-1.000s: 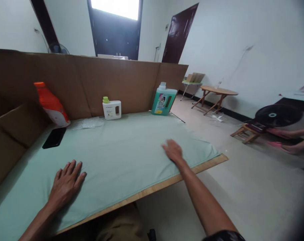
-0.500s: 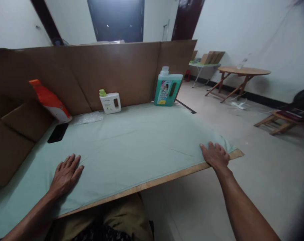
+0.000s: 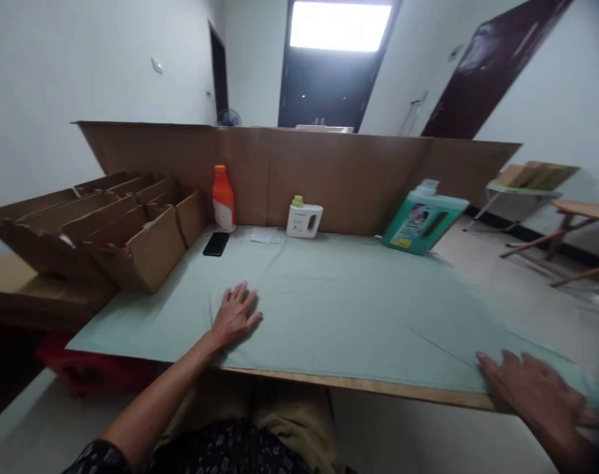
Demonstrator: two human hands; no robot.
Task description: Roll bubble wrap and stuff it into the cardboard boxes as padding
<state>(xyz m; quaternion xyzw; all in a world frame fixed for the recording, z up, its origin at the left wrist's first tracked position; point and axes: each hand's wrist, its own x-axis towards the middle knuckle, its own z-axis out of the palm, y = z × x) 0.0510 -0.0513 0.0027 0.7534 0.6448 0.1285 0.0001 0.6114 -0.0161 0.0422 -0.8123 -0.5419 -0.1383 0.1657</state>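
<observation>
My left hand (image 3: 234, 317) lies flat, fingers spread, on a pale green cloth (image 3: 339, 303) that covers a wooden board. My right hand (image 3: 534, 388) rests palm down on the cloth's near right corner, at the board's front edge, and looks blurred. Neither hand holds anything. Along the back of the cloth stand an orange bottle (image 3: 223, 197), a small white bottle with a green cap (image 3: 303, 218) and a teal detergent jug (image 3: 420, 220). A black phone (image 3: 216, 243) lies by the orange bottle.
A tall cardboard wall (image 3: 304, 171) backs the board. Open cardboard boxes with dividers (image 3: 106, 230) sit on the left. A red crate (image 3: 92, 368) is under the left edge. A round wooden table (image 3: 583, 214) stands far right, with a dark doorway behind.
The view has swung left, bringing the cardboard boxes into sight. My right hand slid from the middle of the cloth out to its near right corner. My left hand stayed flat on the cloth.
</observation>
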